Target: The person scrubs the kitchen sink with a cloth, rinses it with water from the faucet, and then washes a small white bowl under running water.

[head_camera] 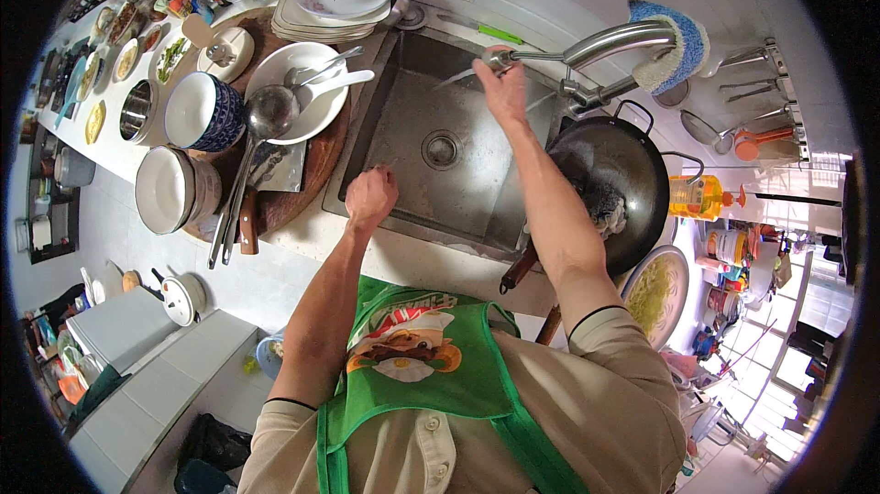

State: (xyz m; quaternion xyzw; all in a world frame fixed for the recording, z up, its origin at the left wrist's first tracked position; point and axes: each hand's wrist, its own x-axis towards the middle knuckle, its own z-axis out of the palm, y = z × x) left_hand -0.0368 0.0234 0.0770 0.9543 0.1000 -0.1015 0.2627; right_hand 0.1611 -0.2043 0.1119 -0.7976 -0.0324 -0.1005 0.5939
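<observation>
My right hand (pixel 505 90) grips the metal pull-out spray head (pixel 496 61) of the faucet (pixel 619 40), over the back right of the sink. A jet of water (pixel 455 77) leaves it towards the left. The stainless steel sink (pixel 412 109) has a wet floor with a round drain (pixel 441 149) and holds no dishes. Above the sink's front left rim, my left hand (pixel 371 197) is curled into a loose fist; I see nothing in it. A dark wok (pixel 636 171) stands right of the sink under my right forearm, with a crumpled greyish thing (pixel 610 213) inside.
Left of the sink, a round wooden board (pixel 330 150) carries a white bowl (pixel 302 57), a ladle (pixel 271 112), a cleaver (pixel 249 219) and stacked bowls (pixel 196 112). Stacked plates (pixel 323 30) stand behind. At right are a dish soap bottle (pixel 691 197) and a plate of shredded food (pixel 656 295).
</observation>
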